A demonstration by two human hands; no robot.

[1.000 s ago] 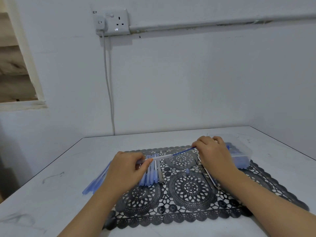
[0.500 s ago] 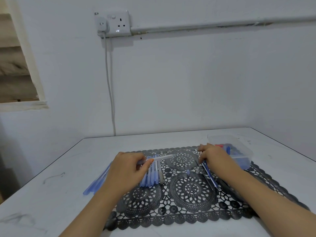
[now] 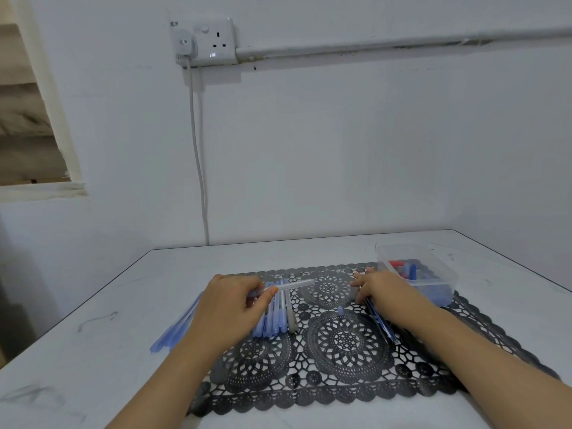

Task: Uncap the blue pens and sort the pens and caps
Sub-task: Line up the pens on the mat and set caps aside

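My left hand (image 3: 229, 301) pinches a clear pen barrel (image 3: 297, 285) between thumb and fingers, its free end pointing right over the black lace mat (image 3: 343, 339). Under that hand lies a row of blue pens (image 3: 275, 317). More pale blue pens (image 3: 176, 329) are piled at the mat's left edge. My right hand (image 3: 383, 289) rests knuckles-up on the top ends of thin blue ink refills (image 3: 380, 320) lying on the mat's right side. Its fingertips are hidden, so any hold on a refill is unclear. A small blue cap (image 3: 340, 310) stands mid-mat.
A clear plastic box (image 3: 445, 264) with blue and red pieces sits at the mat's far right corner. The white table (image 3: 123, 305) meets the wall at the back. A cable (image 3: 198, 168) hangs from a wall socket.
My right hand drew a thin blue refill out of the barrel, carried it right and lowered it onto the refills on the mat. My left hand stayed put with the barrel.
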